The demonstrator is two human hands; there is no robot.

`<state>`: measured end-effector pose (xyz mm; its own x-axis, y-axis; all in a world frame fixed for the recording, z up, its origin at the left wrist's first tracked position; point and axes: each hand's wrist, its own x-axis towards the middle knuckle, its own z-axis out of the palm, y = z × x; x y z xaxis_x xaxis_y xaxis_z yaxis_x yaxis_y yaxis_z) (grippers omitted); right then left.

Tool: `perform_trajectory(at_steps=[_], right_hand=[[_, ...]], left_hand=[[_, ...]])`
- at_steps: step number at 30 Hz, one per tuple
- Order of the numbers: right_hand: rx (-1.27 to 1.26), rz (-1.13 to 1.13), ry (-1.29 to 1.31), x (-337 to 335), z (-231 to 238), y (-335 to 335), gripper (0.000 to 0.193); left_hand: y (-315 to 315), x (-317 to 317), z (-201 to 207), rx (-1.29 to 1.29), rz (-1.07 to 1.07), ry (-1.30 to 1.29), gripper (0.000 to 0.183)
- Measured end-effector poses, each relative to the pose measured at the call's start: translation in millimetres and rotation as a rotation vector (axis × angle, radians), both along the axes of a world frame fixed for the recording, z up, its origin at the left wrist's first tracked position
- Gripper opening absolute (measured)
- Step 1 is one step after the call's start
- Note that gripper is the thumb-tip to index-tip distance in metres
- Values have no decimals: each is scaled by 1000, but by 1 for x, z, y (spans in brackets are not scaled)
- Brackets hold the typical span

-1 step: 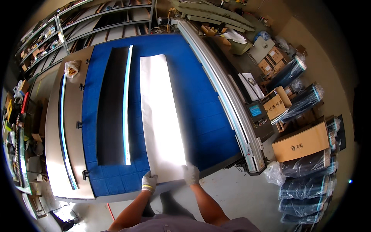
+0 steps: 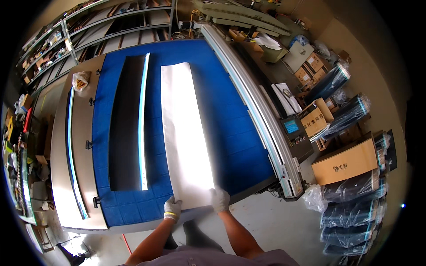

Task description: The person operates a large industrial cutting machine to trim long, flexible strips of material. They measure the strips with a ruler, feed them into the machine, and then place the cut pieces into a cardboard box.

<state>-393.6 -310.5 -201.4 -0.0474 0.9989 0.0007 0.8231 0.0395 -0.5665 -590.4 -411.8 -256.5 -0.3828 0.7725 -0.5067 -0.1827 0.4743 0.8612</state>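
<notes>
A long white sheet (image 2: 188,137) reaches lengthwise over the blue work surface, its near end at the table's front edge. My left hand (image 2: 172,208), in a pale knit glove, is closed on the near left corner. At the near right corner my right hand (image 2: 220,200), gloved the same way, grips the sheet's edge. Some fingers of both hands are hidden by the sheet or lost in glare. To the left lies a long black sheet (image 2: 126,124) with a shiny pale-blue strip (image 2: 143,124) along its right side.
The blue table surface (image 2: 239,146) is bounded on the right by a long metal rail (image 2: 248,102) with a control panel (image 2: 293,127). Black clamps (image 2: 89,145) line its left border. Beyond them lie another thin strip (image 2: 73,155) and a plastic bag (image 2: 80,81). Cartons (image 2: 344,162) and wrapped rolls stand right.
The table and black sheet appear slightly farther left in the picture, while the white sheet and both hands stay almost in place. Both hands keep their hold.
</notes>
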Motion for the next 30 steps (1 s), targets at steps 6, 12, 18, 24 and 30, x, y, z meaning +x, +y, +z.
perform_trajectory(at_steps=[6,12,18,24,30], right_hand=[[173,-128,7,69,-12,61,22],[32,-277,-14,132,-22,115,25],[304,-80,-208,163,52,105,39],[95,-30,252,291,143,119,27],[75,-59,405,477,161,198,17]], left_hand=[[86,70,0,5,-74,-32,30],[145,126,22,87,-180,-22,49],[172,161,-17,273,-216,308,58],[236,214,19,163,-328,237,57],[211,282,-11,167,-463,632,65]])
